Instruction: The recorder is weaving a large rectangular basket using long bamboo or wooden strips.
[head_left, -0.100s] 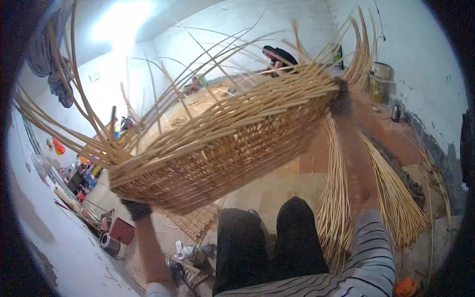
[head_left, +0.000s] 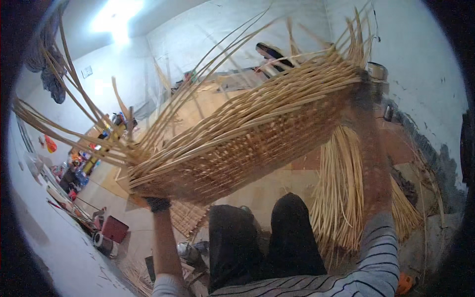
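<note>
Moved the basket (head_left: pixel 247 148) a little to the right since the picture just before, along with both hands. Gripping its low left corner with the left hand (head_left: pixel 157 204) and its right end with the right hand (head_left: pixel 363 81), blurry there. Closed on the basket on both sides, but cannot tell the bend of the fingers, mostly hidden or smeared. Likely held by both ends to keep such a long thing steady. Up in the air past the knees (head_left: pixel 292 213), tipped, right end higher. Sticking out past the left end, loose sticks (head_left: pixel 121 150), probably not woven in there. Under the right side, a big stick bundle (head_left: pixel 341 193), maybe kept close for easy reach. Near the left hand, lower down, a woven mat (head_left: pixel 188 218) on the floor (head_left: pixel 252 190). Far off, a person (head_left: pixel 277 57), bent low.
</note>
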The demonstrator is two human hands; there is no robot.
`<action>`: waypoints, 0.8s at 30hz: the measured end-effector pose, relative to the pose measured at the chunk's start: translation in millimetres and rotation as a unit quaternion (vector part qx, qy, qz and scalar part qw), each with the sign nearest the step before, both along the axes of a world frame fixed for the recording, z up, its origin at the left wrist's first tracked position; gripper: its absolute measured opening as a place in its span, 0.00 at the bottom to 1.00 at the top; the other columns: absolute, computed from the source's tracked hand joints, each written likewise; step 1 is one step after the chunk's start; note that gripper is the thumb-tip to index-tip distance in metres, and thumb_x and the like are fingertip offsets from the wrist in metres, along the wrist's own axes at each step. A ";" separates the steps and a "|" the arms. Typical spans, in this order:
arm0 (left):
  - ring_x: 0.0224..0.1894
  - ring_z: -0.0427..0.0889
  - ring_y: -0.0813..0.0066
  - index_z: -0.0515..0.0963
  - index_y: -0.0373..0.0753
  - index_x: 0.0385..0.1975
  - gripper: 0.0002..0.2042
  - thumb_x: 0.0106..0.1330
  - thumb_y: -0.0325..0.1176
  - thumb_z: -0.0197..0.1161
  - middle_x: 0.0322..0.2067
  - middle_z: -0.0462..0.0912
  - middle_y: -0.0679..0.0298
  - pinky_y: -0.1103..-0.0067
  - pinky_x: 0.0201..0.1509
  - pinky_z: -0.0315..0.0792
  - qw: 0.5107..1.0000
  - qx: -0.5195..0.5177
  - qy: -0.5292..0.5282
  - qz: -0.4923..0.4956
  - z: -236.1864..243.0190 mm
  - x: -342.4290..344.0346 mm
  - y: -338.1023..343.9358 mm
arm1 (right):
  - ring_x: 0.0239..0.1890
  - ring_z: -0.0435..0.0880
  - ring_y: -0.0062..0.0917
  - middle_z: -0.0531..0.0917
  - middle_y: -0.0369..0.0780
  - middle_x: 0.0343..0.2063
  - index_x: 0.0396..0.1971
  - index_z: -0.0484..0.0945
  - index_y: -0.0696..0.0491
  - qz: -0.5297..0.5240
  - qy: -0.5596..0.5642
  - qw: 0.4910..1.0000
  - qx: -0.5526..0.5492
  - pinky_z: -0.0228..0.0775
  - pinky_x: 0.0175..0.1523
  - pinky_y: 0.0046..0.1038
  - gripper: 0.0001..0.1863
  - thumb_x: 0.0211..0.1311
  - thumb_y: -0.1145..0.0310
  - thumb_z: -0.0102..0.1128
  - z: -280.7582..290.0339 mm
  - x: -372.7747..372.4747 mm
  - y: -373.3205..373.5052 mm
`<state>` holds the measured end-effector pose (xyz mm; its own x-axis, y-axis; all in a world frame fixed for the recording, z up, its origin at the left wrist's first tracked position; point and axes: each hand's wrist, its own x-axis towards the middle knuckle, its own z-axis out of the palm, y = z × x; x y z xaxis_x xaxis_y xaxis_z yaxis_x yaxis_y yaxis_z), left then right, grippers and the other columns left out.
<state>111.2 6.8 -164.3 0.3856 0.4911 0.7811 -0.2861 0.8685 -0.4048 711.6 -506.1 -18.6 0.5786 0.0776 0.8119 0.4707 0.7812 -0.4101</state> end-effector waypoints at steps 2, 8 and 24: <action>0.56 0.61 0.60 0.59 0.39 0.55 0.25 0.64 0.50 0.40 0.55 0.61 0.57 0.63 0.60 0.55 0.988 0.003 -0.153 -0.034 -47.6 36.0 -9.1 | 0.39 0.73 0.28 0.74 0.39 0.34 0.46 0.66 0.56 -0.270 -0.180 0.941 -0.092 0.65 0.47 0.27 0.18 0.60 0.60 0.46 25.5 -28.2 -28.8; 0.46 0.71 0.67 0.55 0.33 0.56 0.27 0.65 0.48 0.39 0.51 0.65 0.54 0.73 0.50 0.68 0.859 0.332 0.279 0.271 54.6 194.4 -77.4 | 0.48 0.70 0.31 0.70 0.41 0.46 0.50 0.64 0.56 -0.195 0.007 0.974 -0.119 0.59 0.56 0.32 0.22 0.56 0.63 0.53 -25.0 -111.9 -226.8; 0.51 0.69 0.62 0.65 0.31 0.49 0.28 0.61 0.51 0.46 0.48 0.70 0.50 0.69 0.57 0.60 0.855 0.311 0.401 0.106 -38.8 67.5 -75.1 | 0.45 0.71 0.24 0.74 0.38 0.43 0.48 0.69 0.57 -0.245 0.302 0.884 -0.259 0.62 0.50 0.24 0.18 0.59 0.65 0.48 -175.6 -250.5 -129.2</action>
<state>178.7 -68.2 -203.2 0.8735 0.2019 0.4430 -0.4326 0.7392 0.5162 461.1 -635.3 -194.2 0.9614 -0.0317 0.2732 0.2744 0.1771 -0.9452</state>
